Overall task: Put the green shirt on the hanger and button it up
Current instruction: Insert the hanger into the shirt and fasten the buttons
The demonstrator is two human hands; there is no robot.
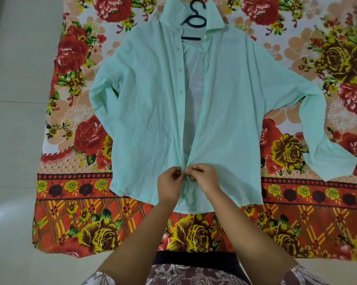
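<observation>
1. Shirt (153, 103) lies flat, front open, on one floral sheet (297, 212) spread over a pale tiled floor (15, 120).
2. Two hands meet at its lower front — left hand (170, 182) and right hand (204, 177) each pinch a placket edge, fingertips touching.
3. Farther up, two sleeves spread sideways.
4. Farthest — one black hanger (196, 21) sits inside the collar.

A floral sheet (74, 227) covers the pale floor (15, 99); the green shirt (148, 112) lies flat on it.
</observation>
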